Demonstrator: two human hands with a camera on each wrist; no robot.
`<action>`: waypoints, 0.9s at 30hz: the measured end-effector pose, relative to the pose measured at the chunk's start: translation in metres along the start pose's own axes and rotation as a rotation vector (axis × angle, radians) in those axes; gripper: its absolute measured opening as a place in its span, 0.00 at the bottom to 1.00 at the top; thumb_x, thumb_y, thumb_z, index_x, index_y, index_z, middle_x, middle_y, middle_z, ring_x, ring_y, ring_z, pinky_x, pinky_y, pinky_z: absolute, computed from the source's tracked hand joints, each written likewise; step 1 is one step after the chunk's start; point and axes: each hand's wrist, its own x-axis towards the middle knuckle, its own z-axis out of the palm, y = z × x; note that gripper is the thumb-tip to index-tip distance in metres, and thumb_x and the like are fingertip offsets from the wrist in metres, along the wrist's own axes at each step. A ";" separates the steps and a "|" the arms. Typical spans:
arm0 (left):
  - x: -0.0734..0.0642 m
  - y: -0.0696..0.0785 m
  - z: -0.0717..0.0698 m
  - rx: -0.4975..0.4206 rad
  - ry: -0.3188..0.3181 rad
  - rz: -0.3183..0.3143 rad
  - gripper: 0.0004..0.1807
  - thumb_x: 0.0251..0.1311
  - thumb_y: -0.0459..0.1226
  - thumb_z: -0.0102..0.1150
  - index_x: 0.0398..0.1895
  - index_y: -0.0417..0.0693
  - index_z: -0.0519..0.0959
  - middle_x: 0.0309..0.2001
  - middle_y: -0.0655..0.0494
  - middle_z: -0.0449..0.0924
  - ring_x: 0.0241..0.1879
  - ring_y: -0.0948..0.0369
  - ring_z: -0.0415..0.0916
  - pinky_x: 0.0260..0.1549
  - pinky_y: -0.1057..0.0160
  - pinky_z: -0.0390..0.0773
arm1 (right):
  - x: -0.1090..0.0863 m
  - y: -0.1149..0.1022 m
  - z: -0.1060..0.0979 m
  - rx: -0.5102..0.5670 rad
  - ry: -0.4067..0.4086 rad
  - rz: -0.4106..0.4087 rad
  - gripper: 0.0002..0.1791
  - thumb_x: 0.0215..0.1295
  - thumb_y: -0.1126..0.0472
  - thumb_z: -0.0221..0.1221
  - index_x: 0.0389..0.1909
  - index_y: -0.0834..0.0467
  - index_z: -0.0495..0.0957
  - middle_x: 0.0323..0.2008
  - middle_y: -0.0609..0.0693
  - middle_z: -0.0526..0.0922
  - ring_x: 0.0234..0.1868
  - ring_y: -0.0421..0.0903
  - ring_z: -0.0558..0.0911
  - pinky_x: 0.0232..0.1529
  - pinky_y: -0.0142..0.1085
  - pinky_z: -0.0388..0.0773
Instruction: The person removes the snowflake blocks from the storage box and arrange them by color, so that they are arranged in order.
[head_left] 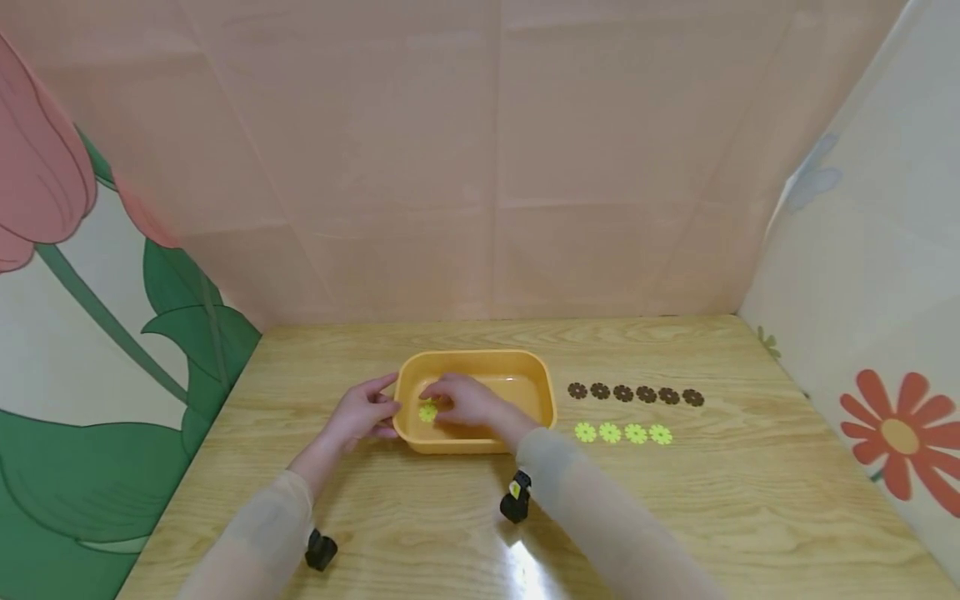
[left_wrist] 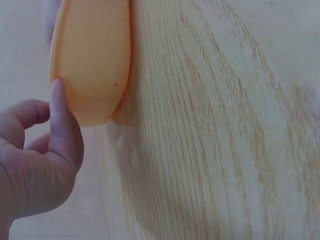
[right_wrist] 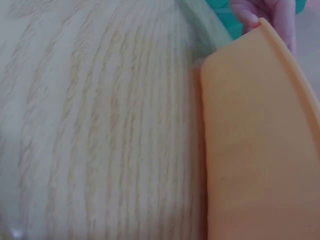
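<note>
An orange plastic basin [head_left: 477, 447] stands on the wooden table. My left hand [head_left: 365, 409] is at its left end, thumb at the rim and the other fingers spread outside. In the left wrist view, a straight finger [left_wrist: 60, 115] touches the basin's rim. My right hand [head_left: 468, 400] reaches inside the basin. Its thumb and bent forefinger meet the edges of a yellow-green flower-shaped piece [head_left: 427, 412]. The right wrist view shows only the basin's outer wall [right_wrist: 260, 140] and part of the left hand [right_wrist: 280, 15]; the right fingers are hidden there.
Right of the basin lies a row of several brown flower-shaped pieces [head_left: 623, 393]. Nearer to me is a row of several yellow-green ones [head_left: 636, 433]. A pink sheet [head_left: 480, 167] closes the back, and patterned panels stand at both sides.
</note>
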 end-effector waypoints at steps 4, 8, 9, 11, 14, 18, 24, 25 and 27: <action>0.000 -0.001 0.000 -0.011 0.000 -0.005 0.34 0.65 0.24 0.56 0.74 0.39 0.61 0.36 0.49 0.72 0.26 0.61 0.76 0.27 0.60 0.89 | 0.001 0.003 0.004 -0.028 0.009 -0.011 0.19 0.58 0.65 0.69 0.52 0.60 0.82 0.38 0.54 0.78 0.41 0.50 0.76 0.45 0.38 0.77; 0.000 -0.001 0.000 -0.014 -0.002 -0.001 0.34 0.65 0.24 0.56 0.74 0.39 0.61 0.36 0.49 0.71 0.26 0.61 0.76 0.26 0.60 0.89 | 0.003 0.005 0.008 -0.047 0.008 -0.002 0.18 0.58 0.63 0.69 0.51 0.58 0.83 0.38 0.51 0.78 0.40 0.46 0.76 0.45 0.35 0.77; 0.000 -0.001 0.000 -0.015 -0.003 0.000 0.34 0.65 0.24 0.56 0.74 0.38 0.61 0.36 0.49 0.71 0.26 0.60 0.76 0.26 0.60 0.89 | 0.004 0.006 0.008 -0.050 0.008 -0.003 0.18 0.58 0.63 0.70 0.51 0.58 0.83 0.37 0.50 0.77 0.39 0.46 0.75 0.45 0.35 0.77; 0.000 -0.001 0.000 -0.014 -0.003 0.000 0.34 0.65 0.24 0.56 0.74 0.39 0.61 0.36 0.48 0.72 0.26 0.60 0.76 0.26 0.60 0.89 | 0.004 0.006 0.009 -0.056 0.007 -0.007 0.18 0.58 0.63 0.70 0.50 0.58 0.84 0.36 0.49 0.76 0.38 0.44 0.75 0.43 0.34 0.77; 0.000 -0.002 -0.001 -0.015 -0.003 0.001 0.33 0.65 0.24 0.56 0.74 0.39 0.61 0.36 0.49 0.71 0.27 0.60 0.76 0.26 0.60 0.89 | 0.004 0.007 0.011 -0.068 0.005 -0.009 0.17 0.58 0.63 0.70 0.50 0.57 0.84 0.34 0.47 0.75 0.37 0.43 0.73 0.41 0.32 0.75; 0.001 -0.002 0.000 -0.016 -0.004 0.003 0.33 0.65 0.24 0.56 0.74 0.38 0.61 0.35 0.49 0.71 0.27 0.59 0.76 0.26 0.60 0.89 | 0.004 0.007 0.010 -0.061 0.009 -0.006 0.17 0.56 0.62 0.71 0.48 0.58 0.84 0.34 0.49 0.75 0.36 0.44 0.73 0.39 0.32 0.75; 0.000 -0.002 0.000 -0.026 -0.001 0.004 0.34 0.65 0.23 0.56 0.74 0.38 0.61 0.35 0.49 0.72 0.27 0.59 0.76 0.25 0.61 0.88 | 0.002 0.005 0.009 -0.040 0.022 0.000 0.15 0.53 0.63 0.73 0.41 0.58 0.83 0.34 0.50 0.76 0.36 0.44 0.74 0.39 0.30 0.75; 0.000 -0.002 0.000 -0.028 0.001 0.003 0.34 0.65 0.23 0.56 0.74 0.39 0.61 0.34 0.50 0.72 0.27 0.59 0.77 0.25 0.61 0.88 | 0.002 0.005 0.009 -0.039 0.025 -0.004 0.14 0.52 0.63 0.73 0.40 0.59 0.83 0.34 0.50 0.76 0.36 0.44 0.74 0.39 0.30 0.75; 0.000 -0.002 0.000 -0.031 0.005 0.000 0.34 0.64 0.23 0.56 0.74 0.39 0.61 0.34 0.50 0.72 0.27 0.59 0.77 0.25 0.61 0.88 | 0.003 0.005 0.009 -0.041 0.025 -0.008 0.14 0.51 0.64 0.74 0.39 0.59 0.82 0.33 0.50 0.76 0.36 0.44 0.74 0.39 0.30 0.75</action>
